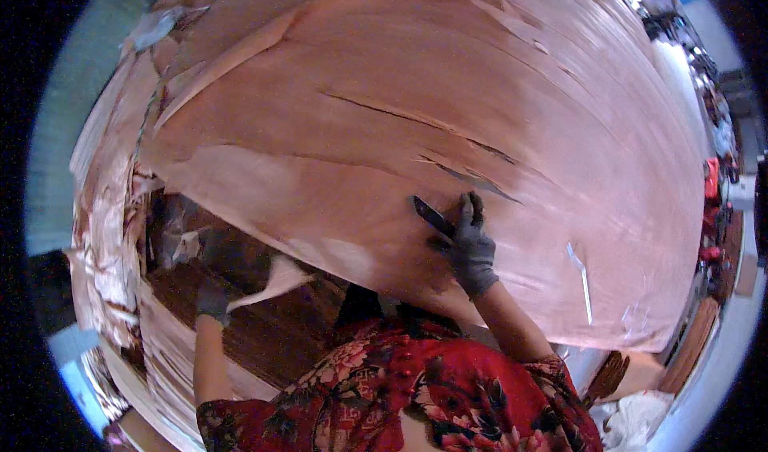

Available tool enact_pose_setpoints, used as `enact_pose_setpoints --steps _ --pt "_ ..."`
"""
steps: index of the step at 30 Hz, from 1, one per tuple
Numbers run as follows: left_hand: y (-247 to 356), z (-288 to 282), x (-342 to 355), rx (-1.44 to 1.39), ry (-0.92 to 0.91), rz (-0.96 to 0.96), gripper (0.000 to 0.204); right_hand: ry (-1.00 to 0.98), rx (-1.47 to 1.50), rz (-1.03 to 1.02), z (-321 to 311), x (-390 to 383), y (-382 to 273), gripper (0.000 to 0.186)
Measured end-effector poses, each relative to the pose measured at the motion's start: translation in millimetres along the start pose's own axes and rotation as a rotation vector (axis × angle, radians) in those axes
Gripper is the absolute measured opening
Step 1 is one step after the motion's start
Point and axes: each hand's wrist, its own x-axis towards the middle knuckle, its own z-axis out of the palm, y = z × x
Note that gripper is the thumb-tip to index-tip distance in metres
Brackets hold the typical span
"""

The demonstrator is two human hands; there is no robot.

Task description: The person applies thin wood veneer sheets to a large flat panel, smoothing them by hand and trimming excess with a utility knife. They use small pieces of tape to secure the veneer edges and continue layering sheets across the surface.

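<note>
A broad sheet of reddish-brown wood veneer [384, 148] lies in front of me, with several long splits near its middle. My right hand [474, 256], in a grey glove, is closed on a dark-bladed knife [433, 216]. It rests over the sheet just below the splits, the blade pointing up and left. Low on the left is my left hand [214, 298], also gloved, dark and somewhat blurred. Its fingers seem closed at the narrow end of a pale, torn veneer scrap [278, 280], past the sheet's near left edge.
Ragged veneer offcuts [108, 252] are heaped along the left side. Brown boards [264, 324] show below the sheet's slanting edge. A slim whitish strip [581, 282] lies on the sheet at right. Stacked wood pieces [692, 344] and a white cloth-like bundle [636, 416] sit at lower right.
</note>
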Motion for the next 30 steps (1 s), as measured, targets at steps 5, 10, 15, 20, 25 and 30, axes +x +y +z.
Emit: enact_pose_setpoints --steps 5,10,15,20,25,30 --pt "-2.8 -78.0 -21.2 -0.275 -0.183 0.079 0.05 0.056 0.038 0.135 -6.4 -4.6 0.1 0.096" --pt "70.6 -151.2 67.6 -0.475 0.95 0.162 0.069 0.095 -0.151 -0.06 -18.1 1.9 -11.5 0.075" --pt "106.1 -170.0 157.7 -0.233 1.011 0.472 0.068 0.088 -0.154 -0.042 -17.0 -3.2 -14.4 0.068" --pt "111.8 -137.4 175.7 -0.92 0.808 0.499 0.058 0.186 -0.178 0.008 -19.7 -9.7 -5.2 0.069" --pt "108.6 -129.9 174.3 -0.732 0.918 0.468 0.068 0.206 0.062 0.172 -23.5 -9.3 0.2 0.063" --pt "114.8 -143.0 157.1 -0.37 1.116 0.453 0.074 0.354 -0.011 0.108 -16.6 -8.9 7.0 0.029"
